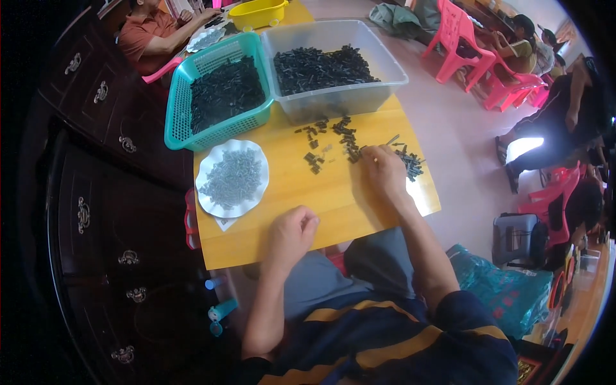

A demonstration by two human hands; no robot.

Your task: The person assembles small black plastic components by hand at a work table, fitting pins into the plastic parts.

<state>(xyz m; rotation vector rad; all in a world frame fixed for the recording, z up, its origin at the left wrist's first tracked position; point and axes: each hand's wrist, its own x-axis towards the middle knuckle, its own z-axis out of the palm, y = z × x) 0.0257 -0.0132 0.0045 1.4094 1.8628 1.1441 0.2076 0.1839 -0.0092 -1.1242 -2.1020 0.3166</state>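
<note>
My left hand rests at the table's near edge with its fingers curled closed; whatever it holds, if anything, is hidden. Further right, my right hand is closed over the tabletop, its fingertips hidden beside the small black parts. Just right of it lies a pile of thin dark pieces. To its left are scattered small black plastic parts. A white scalloped plate heaped with small clear grey pieces stands left of my left hand.
A teal basket and a clear plastic tub, both full of black parts, stand at the yellow table's far side. A person sits beyond, near a yellow basin. Dark cabinets line the left; pink chairs stand right.
</note>
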